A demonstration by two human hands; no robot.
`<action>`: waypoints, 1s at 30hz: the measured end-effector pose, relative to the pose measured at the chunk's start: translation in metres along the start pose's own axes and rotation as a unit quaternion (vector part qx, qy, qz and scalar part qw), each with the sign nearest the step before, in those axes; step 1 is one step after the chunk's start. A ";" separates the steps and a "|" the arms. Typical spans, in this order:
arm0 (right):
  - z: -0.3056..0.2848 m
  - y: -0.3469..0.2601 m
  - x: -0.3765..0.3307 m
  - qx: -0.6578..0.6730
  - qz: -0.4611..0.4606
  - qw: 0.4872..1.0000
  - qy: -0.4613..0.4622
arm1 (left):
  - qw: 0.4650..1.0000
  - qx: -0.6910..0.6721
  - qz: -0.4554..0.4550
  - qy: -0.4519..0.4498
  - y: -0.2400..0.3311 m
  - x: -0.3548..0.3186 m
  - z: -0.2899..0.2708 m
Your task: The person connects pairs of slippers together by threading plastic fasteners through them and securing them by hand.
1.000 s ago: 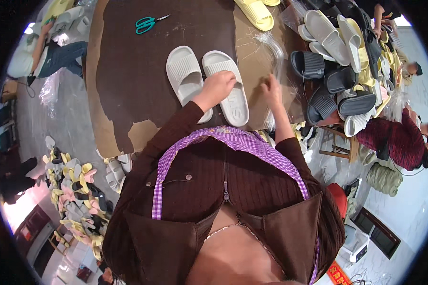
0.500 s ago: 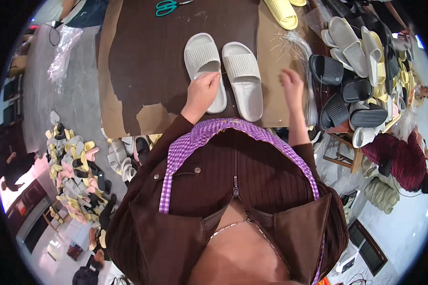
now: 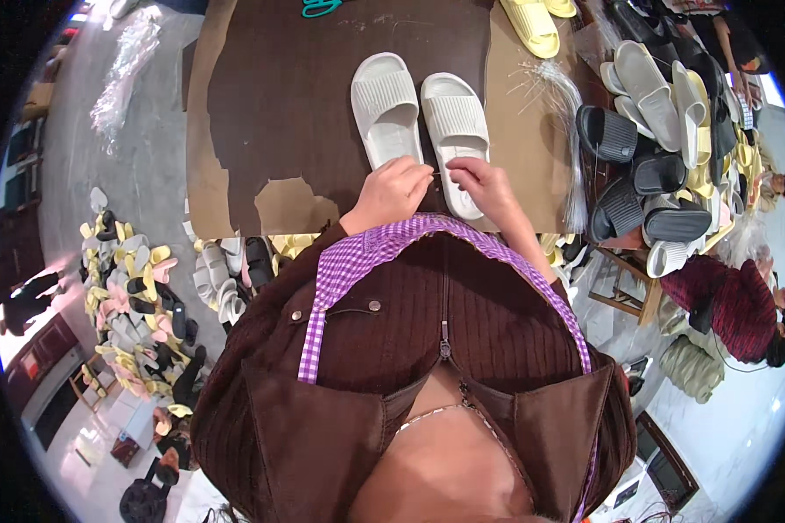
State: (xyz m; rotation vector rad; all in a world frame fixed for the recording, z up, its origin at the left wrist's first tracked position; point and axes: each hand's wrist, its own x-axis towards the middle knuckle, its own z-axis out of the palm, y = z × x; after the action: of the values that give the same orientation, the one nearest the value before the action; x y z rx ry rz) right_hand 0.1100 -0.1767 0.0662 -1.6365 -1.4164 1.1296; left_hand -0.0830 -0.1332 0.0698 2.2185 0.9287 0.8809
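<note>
Two pale grey slide sandals lie side by side on the brown-covered table, toes pointing away from me. My left hand point(image 3: 394, 189) is pinched closed over the heel of the left slide point(image 3: 386, 96). Beside it, over the heel half of the right slide point(image 3: 456, 113), my right hand point(image 3: 490, 189) has its fingers curled in a pinch, close to the left fingertips. Whatever the fingers hold is too small to make out. Both hands cover part of the footbeds.
A bundle of clear thin strands point(image 3: 563, 91) lies along the table's right side, near yellow slides point(image 3: 532, 26). Teal-handled scissors point(image 3: 321, 7) rest at the far edge. Black slides point(image 3: 608, 133) and grey ones are piled at right; a mixed heap point(image 3: 131, 305) covers the left floor.
My right hand has come in from the right side of the table to meet my left hand. The left hand has moved slightly right and down, and the view has shifted a little.
</note>
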 end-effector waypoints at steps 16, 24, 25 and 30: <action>-0.003 -0.018 -0.030 -0.212 -0.020 0.964 -0.159 | 0.991 -0.015 0.065 -0.114 -0.015 -0.033 -0.007; -0.002 -0.031 -0.031 -0.269 -0.072 0.937 -0.210 | 0.985 -0.059 0.015 -0.163 -0.022 -0.033 -0.004; -0.003 -0.034 -0.031 -0.269 -0.072 0.937 -0.210 | 0.981 -0.067 0.011 -0.179 -0.023 -0.033 -0.005; -0.001 -0.042 -0.028 -0.286 -0.064 0.928 -0.231 | 0.971 -0.104 -0.007 -0.215 -0.026 -0.034 -0.008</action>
State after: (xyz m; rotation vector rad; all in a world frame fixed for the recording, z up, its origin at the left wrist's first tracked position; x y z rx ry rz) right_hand 0.0935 -0.1967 0.1098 -1.6761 -2.2953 1.1375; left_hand -0.1173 -0.1418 0.0444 2.0958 0.6142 0.4359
